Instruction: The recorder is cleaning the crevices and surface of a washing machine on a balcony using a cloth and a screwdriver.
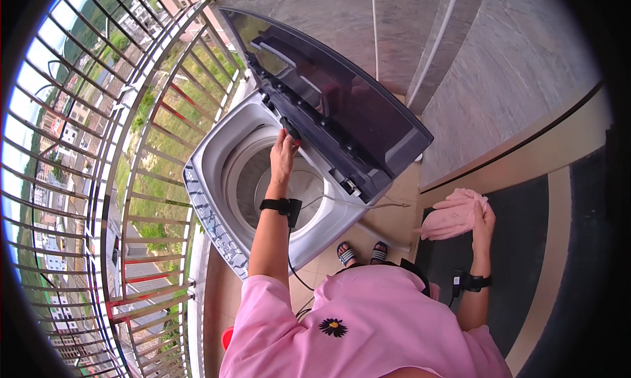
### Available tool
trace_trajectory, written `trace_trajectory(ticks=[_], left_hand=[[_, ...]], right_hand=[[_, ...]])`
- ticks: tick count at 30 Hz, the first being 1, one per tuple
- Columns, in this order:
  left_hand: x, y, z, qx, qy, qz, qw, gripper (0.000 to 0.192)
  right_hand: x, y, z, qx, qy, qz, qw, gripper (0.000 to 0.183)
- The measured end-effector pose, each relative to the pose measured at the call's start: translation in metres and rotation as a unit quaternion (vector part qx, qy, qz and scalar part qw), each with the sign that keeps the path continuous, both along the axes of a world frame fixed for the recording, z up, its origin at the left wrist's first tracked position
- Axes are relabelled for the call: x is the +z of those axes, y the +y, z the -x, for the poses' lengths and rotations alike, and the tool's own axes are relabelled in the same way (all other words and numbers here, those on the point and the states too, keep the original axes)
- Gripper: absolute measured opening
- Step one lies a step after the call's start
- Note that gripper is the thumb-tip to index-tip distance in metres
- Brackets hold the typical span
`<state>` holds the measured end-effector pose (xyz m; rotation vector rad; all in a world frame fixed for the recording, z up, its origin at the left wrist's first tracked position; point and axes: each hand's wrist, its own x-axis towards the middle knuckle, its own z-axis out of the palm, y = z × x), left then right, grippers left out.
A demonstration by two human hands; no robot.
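A top-loading washing machine (308,252) stands before me with its dark see-through lid (355,97) raised and its round drum (296,181) exposed. My left hand (283,154) reaches over the drum's rear edge, its fingers closed around a small black and red object (291,130) near the lid's hinge side; its exact kind cannot be told. Off to the right, away from the machine, my right hand (483,223) grips a bunched pink cloth (451,218), which hangs out to the left of the fingers.
Metal balcony railings (123,181) curve along the left. A grey stone-patterned wall (512,82) rises behind and to the right. A cable (365,205) crosses the machine's near right edge. Part of a red object (227,337) shows at lower left, and a grey pipe (382,237) lies on the floor.
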<state>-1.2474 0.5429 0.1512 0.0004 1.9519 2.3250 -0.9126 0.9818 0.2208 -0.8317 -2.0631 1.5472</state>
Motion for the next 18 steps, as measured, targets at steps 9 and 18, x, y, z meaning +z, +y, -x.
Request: trace_trajectory(ticks=[9, 18], left_hand=[[-0.034, -0.013, 0.008, -0.002, 0.078, 0.224, 0.972, 0.055], [0.013, -0.018, -0.045, -0.007, 0.027, 0.252, 0.967, 0.071]], right_hand=[[0.02, 0.01, 0.037, -0.016, 0.027, -0.044, 0.999, 0.031], [0.013, 0.044, 0.057, -0.018, 0.037, -0.09, 0.995, 0.03]])
